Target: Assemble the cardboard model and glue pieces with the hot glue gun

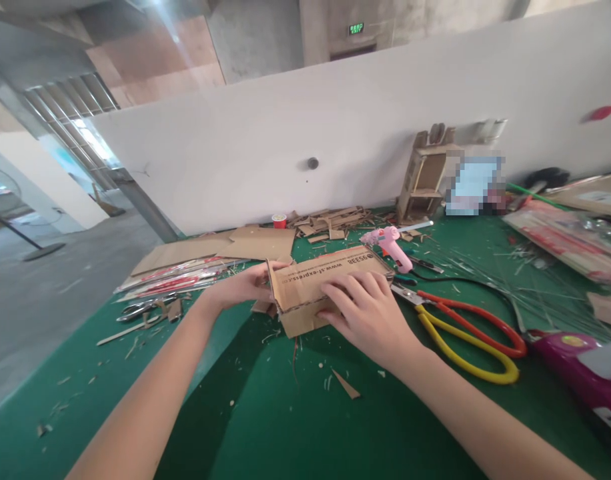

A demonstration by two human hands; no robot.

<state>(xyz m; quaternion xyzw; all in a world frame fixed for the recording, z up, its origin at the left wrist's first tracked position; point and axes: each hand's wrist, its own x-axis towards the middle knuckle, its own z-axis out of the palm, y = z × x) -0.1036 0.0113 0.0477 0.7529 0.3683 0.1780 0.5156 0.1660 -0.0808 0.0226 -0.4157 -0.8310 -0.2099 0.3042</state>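
Observation:
A small cardboard box (305, 287) with printed lettering on its upper face is between my two hands, tilted above the green table. My left hand (248, 283) grips the box's left end, its fingertips partly hidden behind the raised cardboard edge. My right hand (363, 307) lies over the right part, fingers bent on the printed face and thumb against the near side. Just beyond the box's right end rests a pink glue gun (391, 245) with a glue stick poking out. Scissors (465, 333) with red and yellow handles lie right of my right hand.
Flat cardboard sheets (210, 248) and a heap of cardboard scraps (330, 223) lie at the back, near a red cup (279, 221). A cardboard tower (425, 177) stands against the white partition (265, 153). A purple tool (575, 373) sits at the right edge of the green table (265, 427).

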